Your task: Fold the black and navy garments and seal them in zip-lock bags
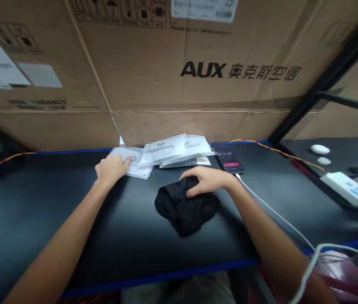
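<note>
At the left end of a row of flat packets, my left hand is closed on the edge of a frosted white plastic bag, its thumb lying on top. My right hand grips a bunched black cloth item from above, fingers curled into the fabric. The cloth rests on the dark table in front of the packets; its exact kind cannot be made out. Beside the left bag lie more frosted packets printed ROCKBROS, overlapping one another.
A phone with a lit screen lies right of the packets, with a white cable running toward the front right. Large cardboard boxes wall off the back. A black metal frame and a white power strip stand at the right.
</note>
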`<state>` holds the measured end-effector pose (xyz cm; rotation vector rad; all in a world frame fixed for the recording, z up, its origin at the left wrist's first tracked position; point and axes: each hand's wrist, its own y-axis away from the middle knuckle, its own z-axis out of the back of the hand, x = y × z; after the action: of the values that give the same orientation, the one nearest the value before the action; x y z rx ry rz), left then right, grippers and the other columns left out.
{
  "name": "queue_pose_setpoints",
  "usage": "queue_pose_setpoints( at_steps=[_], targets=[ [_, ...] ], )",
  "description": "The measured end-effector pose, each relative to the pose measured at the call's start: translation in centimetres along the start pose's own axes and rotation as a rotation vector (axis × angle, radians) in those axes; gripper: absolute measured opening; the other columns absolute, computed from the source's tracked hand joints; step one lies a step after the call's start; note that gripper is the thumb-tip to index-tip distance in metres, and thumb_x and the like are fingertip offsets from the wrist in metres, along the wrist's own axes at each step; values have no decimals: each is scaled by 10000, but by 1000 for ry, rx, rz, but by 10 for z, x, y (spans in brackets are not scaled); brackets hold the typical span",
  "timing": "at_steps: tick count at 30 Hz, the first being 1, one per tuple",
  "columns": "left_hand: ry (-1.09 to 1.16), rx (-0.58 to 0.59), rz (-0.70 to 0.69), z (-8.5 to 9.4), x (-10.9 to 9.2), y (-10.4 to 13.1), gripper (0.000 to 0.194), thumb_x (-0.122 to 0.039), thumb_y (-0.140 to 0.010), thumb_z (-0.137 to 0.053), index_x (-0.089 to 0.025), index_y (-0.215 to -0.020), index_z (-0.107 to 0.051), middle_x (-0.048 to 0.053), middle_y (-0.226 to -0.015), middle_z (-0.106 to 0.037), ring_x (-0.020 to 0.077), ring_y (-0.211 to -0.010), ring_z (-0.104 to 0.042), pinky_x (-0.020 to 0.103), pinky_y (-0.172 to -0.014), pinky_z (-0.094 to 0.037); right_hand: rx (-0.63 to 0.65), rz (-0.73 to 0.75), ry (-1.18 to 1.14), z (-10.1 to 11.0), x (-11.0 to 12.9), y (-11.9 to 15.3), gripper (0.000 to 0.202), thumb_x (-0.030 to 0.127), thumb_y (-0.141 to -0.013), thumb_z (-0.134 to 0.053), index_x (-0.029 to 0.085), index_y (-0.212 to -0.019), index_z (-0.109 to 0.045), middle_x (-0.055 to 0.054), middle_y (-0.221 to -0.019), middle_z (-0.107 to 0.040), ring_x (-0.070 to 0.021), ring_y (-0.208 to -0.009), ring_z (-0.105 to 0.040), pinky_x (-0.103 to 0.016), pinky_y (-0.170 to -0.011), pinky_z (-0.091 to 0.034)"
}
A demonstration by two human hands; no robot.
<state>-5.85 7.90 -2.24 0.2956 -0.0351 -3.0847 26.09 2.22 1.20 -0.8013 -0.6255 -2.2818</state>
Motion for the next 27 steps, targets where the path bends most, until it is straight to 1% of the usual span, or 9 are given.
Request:
queue_pose_setpoints(
  at_steps=[2, 4, 7, 11, 14, 16, 19, 23, 27],
  targets=[
    [-69, -38, 129, -2, -9, -1, 604, -523, -936, -346, -55, -1033, -714, 336, -1135, -656, 526, -1093, -609, 568, -818, -466, -46, 30, -20, -7, 1, -6, 397, 327, -738, -751, 140, -1087, -720, -48, -999, -742, -238, -912, -670, -301, -790, -495],
    [-60, -44, 130, -2, -16, 0, 519, -491, -923, -388, -107, -954, -737, 278, -1081, -692, 467, -1039, -647, 479, -768, -481, -126, 58, -48, -11, 2, -9, 396, 353, -778, -733, 140, -1110, -709, -61, -1043, -745, -246, -951, -672, -319, -829, -498],
    [3, -26, 32, 3, -20, 7, 453, -476, -911, -420, -172, -738, -709, 152, -847, -715, 342, -872, -681, 342, -653, -443, -250, 101, -96, -13, 2, -11, 367, 360, -823, -700, 153, -1127, -695, -71, -1096, -740, -248, -1000, -670, -348, -890, -497],
    [163, -75, -130, 15, -23, 26, 517, -499, -930, -392, -188, -545, -538, 30, -572, -569, 187, -628, -590, 268, -559, -353, -437, 138, -198, -8, -1, -10, 371, 326, -782, -741, 175, -1116, -688, -68, -1118, -723, -253, -1058, -651, -383, -970, -473],
    [503, -39, -346, 19, -33, 45, 439, -574, -863, -527, -180, -684, -600, 7, -636, -611, 164, -623, -585, 259, -581, -406, -463, 186, -390, -4, -2, -8, 408, 286, -734, -775, 187, -1119, -682, -53, -1119, -708, -243, -1071, -638, -382, -979, -463],
    [676, 43, -498, 15, -42, 56, 401, -557, -796, -653, -186, -947, -661, 49, -915, -708, 203, -819, -655, 281, -683, -480, -433, 231, -529, -3, -2, -6, 386, 245, -704, -786, 194, -1075, -692, -37, -1079, -705, -223, -1030, -639, -357, -939, -473],
    [899, 150, -641, 4, -53, 64, 547, -571, -802, -686, -214, -1207, -594, 121, -1275, -631, 270, -1153, -605, 341, -866, -502, -426, 294, -688, -3, -1, -4, 273, 183, -656, -802, 195, -911, -705, -9, -931, -693, -178, -896, -627, -298, -821, -475],
    [1298, 246, -487, -10, -57, 66, 642, -736, -889, -451, -229, -1275, -528, 129, -1340, -582, 281, -1179, -599, 382, -919, -502, -406, 407, -894, -5, 3, -1, 274, 233, -612, -856, 190, -633, -586, 19, -680, -600, -128, -655, -536, -263, -650, -423],
    [1225, 397, -560, -13, -56, 71, 667, -725, -870, -516, -276, -1363, -510, 94, -1398, -564, 293, -1316, -498, 410, -1081, -410, -442, 409, -1006, -7, 11, 0, 570, 458, -529, -893, 206, -522, -382, 19, -605, -488, -127, -584, -447, -288, -607, -398]
  ],
)
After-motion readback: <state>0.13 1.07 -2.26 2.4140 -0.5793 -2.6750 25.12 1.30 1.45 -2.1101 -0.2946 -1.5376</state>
